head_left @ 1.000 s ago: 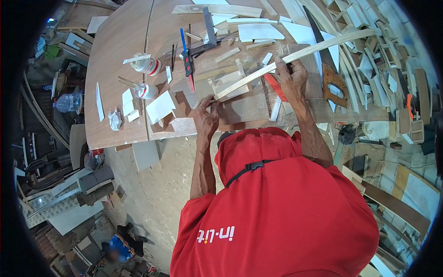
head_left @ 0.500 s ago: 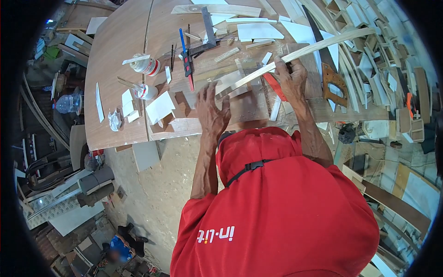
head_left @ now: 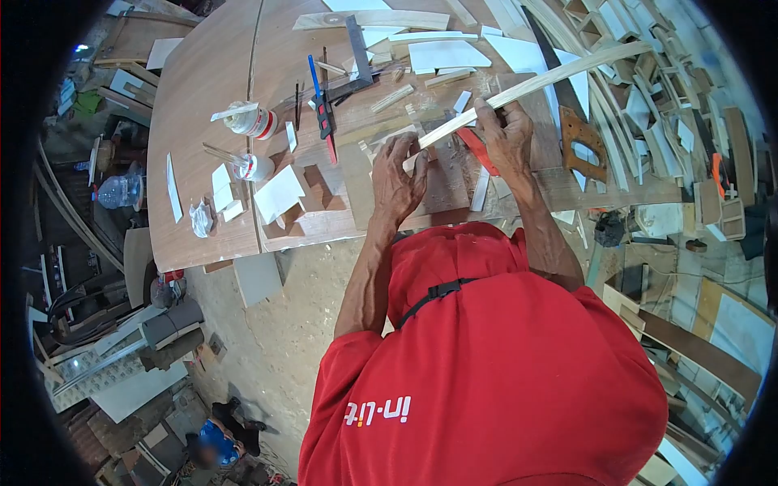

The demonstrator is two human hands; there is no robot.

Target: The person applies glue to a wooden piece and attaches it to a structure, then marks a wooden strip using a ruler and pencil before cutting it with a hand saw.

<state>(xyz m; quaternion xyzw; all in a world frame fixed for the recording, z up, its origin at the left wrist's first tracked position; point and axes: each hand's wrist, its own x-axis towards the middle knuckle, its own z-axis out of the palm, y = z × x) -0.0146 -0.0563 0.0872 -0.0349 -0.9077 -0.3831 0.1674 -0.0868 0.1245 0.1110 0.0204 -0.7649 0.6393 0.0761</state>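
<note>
A long, pale wooden strip (head_left: 567, 74) slants up to the right above the workbench (head_left: 194, 174), held in both hands. My left hand (head_left: 397, 180) is closed around its near, lower end, with the fingers hiding the tip. Farther along it, my right hand (head_left: 508, 136) pinches the strip between thumb and fingers. Just below my right hand lies a flat red-orange piece (head_left: 476, 151), partly covered by that hand. Under the strip is a brown board (head_left: 446, 185). A handsaw with a wooden handle (head_left: 585, 144) rests to the right of my right hand.
Left of my hands are a blue-and-black clamp-like tool (head_left: 323, 117), a metal square (head_left: 359, 50), two white containers (head_left: 256, 166) (head_left: 251, 121) and a white box-shaped piece (head_left: 279, 193). Wood offcuts (head_left: 664, 121) crowd the right side. A person in blue (head_left: 217, 441) is at lower left.
My left hand has moved right and closed on the strip's lower end, where its fingers were spread beside it before. My right hand keeps its hold; the strip has shifted slightly left.
</note>
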